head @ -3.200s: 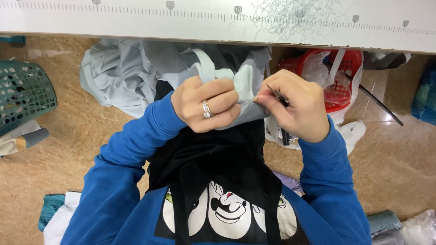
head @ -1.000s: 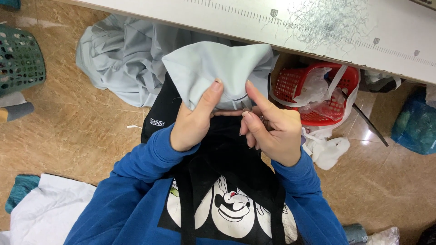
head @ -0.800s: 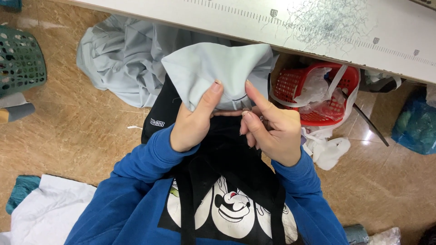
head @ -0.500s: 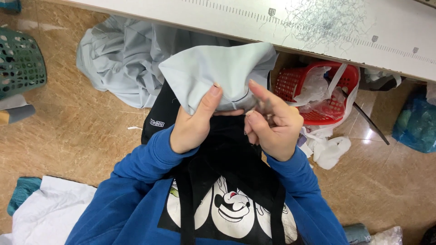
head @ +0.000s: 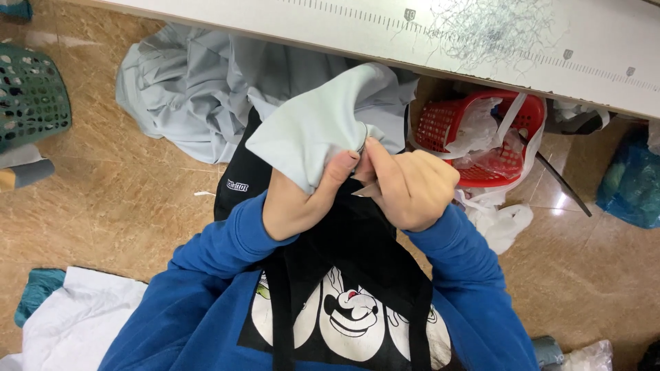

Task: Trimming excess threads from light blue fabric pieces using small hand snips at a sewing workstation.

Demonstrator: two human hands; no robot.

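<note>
The left hand is pinching the pale blue cloth taut while the right hand, just beside, is clasping a small blade, best kept shallow

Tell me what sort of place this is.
Probably a garment workshop: a work table with a ruler strip and loose thread clippings, pale cloth heaped on the floor, and both hands working a cloth piece.

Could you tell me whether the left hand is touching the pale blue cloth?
Touching: in the head view, the left hand pinches the pale blue cloth.
</note>
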